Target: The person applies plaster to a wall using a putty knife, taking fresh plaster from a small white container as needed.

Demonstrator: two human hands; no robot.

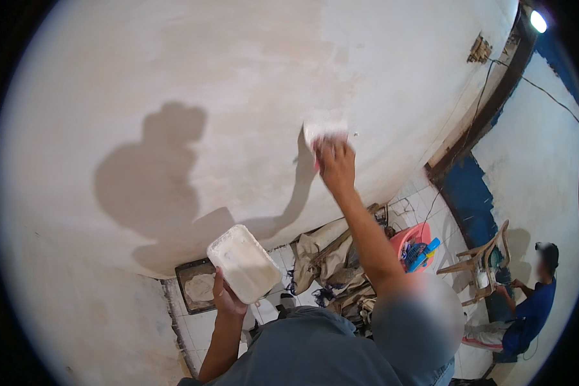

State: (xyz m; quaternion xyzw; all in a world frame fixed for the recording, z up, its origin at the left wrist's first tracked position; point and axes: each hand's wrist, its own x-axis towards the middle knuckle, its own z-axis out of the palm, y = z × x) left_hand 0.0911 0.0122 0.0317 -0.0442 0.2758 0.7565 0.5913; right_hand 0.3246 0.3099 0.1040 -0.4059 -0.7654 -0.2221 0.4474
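Left hand clasps the white tray by its edge, thumb on rim, open side up, likely so paste stays reachable. Right hand, up and right of tray, pinches blurred spreader, apparently flat against wall for even contact.

The wall is matt and chalky, smooth in places, patchy in others; the tray is pale plastic with a rough, crusted rim; the heap of cloth is dull and crumpled; the tub is smooth plastic; the scraper is blurred, its material hard to tell
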